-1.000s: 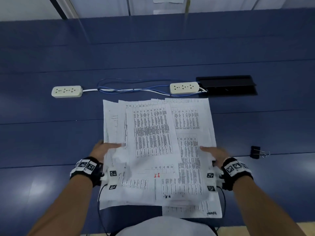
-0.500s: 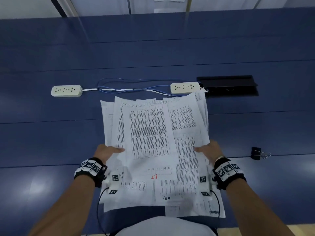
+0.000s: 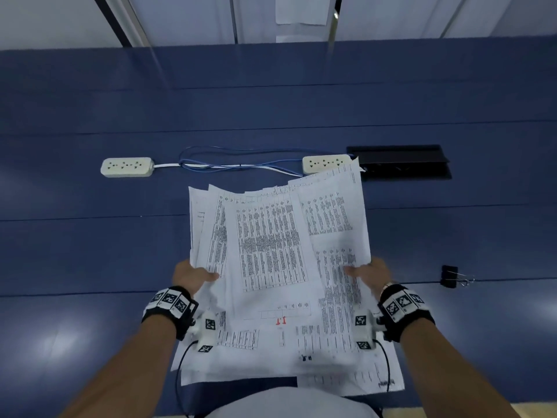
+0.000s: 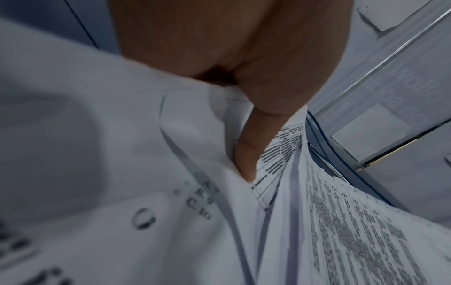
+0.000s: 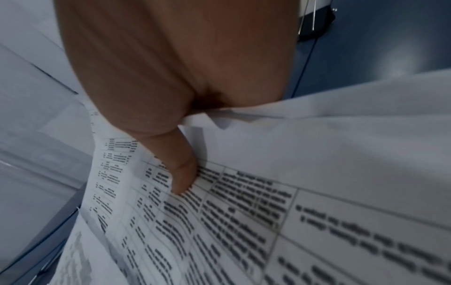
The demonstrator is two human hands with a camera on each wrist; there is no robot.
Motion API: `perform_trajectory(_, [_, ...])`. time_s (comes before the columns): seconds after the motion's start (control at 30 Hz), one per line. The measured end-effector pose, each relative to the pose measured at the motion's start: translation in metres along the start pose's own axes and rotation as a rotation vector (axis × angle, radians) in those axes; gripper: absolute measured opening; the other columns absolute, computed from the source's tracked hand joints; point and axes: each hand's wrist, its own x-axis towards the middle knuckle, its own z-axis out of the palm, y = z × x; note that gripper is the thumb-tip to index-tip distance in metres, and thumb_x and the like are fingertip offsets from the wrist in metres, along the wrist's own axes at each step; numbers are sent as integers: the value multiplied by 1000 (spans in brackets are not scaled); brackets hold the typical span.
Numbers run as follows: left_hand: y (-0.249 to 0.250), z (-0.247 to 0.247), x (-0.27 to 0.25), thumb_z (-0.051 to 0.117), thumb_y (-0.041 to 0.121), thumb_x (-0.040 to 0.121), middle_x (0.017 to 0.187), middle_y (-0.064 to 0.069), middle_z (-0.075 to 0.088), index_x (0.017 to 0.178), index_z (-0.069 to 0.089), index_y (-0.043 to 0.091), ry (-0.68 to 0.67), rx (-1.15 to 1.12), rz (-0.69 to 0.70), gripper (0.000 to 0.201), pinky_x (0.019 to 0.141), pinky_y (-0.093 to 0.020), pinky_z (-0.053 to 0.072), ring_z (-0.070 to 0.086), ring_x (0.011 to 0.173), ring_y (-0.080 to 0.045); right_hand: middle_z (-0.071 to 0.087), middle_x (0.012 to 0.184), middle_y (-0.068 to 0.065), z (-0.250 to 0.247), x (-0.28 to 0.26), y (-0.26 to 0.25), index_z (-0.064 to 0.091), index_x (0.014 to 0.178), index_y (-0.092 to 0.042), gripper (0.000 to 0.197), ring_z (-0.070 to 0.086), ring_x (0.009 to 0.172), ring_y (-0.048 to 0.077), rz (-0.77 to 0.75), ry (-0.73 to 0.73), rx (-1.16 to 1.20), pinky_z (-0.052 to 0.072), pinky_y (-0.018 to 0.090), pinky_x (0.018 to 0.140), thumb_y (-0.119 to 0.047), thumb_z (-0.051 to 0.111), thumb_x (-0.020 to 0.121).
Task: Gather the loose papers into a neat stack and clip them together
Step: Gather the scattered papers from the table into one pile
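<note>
Both hands, left (image 3: 193, 274) and right (image 3: 369, 271), pinch the papers (image 3: 271, 254), gathered but uneven; squaring and clipping remain, clip (image 3: 449, 276) unused at 3 o'clock.

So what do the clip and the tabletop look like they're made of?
Clip: probably metal, with a matte black body and thin shiny wire handles. Tabletop: a smooth blue panelled surface, perhaps laminate, glossy enough to mirror the ceiling lights; the core isn't visible.

Blue table (image 3: 90, 251) carries two white power strips (image 3: 126, 167) (image 3: 325, 163) joined by cables (image 3: 235, 164). Black binder clip (image 3: 449, 276) lies at right, near a recessed black cable box (image 3: 401, 161).
</note>
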Motion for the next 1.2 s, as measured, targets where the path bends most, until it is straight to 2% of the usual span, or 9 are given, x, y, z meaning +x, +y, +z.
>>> perform_trajectory(0.07, [-5,-3,-2,83,-2,76,143,-24,54,138,46,-10,24,7,-6,72,110,-48,39,50,133,-42,71,94,4,-5,-3,4,66,117,-1,35,64,106,32,-45,42,5,47,36,91,0,75,83])
perform_trajectory(0.33, [-34,-25,-1,84,3,76,148,-26,48,143,42,-8,94,-32,-49,81,113,-54,39,47,135,-45,71,93,4,-51,-17,8,68,108,-6,28,63,103,33,-135,131,143,47,43,96,2,74,82])
perform_trajectory(0.5, [-39,-38,0,83,5,78,154,-25,41,149,32,-6,99,-48,-67,88,116,-55,34,40,140,-46,74,94,9,-68,-16,10,71,87,-18,19,63,106,37,-126,143,173,43,62,99,-8,82,75])
perform_trajectory(0.77, [-49,-49,24,91,15,70,146,-25,51,142,39,-11,128,47,-105,93,112,-54,40,49,134,-44,71,88,11,-95,-29,-7,67,93,-8,20,61,110,41,-211,73,294,49,49,94,4,75,79])
perform_trajectory(0.8, [-47,-49,22,91,14,70,146,-25,51,142,40,-10,117,48,-114,92,112,-54,40,49,134,-44,72,85,10,-97,-35,-13,67,93,-8,25,61,107,40,-217,44,310,49,48,94,-2,81,73])
perform_trajectory(0.87, [-48,-48,23,92,13,67,146,-25,52,142,42,-9,101,35,-117,93,111,-55,41,50,132,-45,72,90,12,-100,-39,-20,67,95,-7,68,62,101,37,-240,-18,318,49,46,90,-29,99,40])
perform_trajectory(0.93, [-45,-45,21,91,14,68,148,-26,49,144,39,-9,87,38,-112,95,111,-55,41,49,134,-45,71,99,14,-100,-35,-24,67,99,-7,98,62,102,35,-261,-63,344,47,51,97,-43,100,14])
perform_trajectory(1.07, [-32,-37,11,87,10,75,153,-28,40,148,30,-12,64,71,-89,95,115,-53,36,41,139,-46,75,107,10,-91,-36,-40,68,106,-10,77,58,120,35,-256,-129,381,32,57,112,-30,98,38])
perform_trajectory(1.2, [-27,-28,9,82,9,81,151,-29,43,148,28,-13,57,68,-85,89,113,-48,40,45,137,-44,78,96,4,-72,-51,-73,70,101,-9,76,64,113,29,-280,-204,419,54,35,96,-29,98,34])
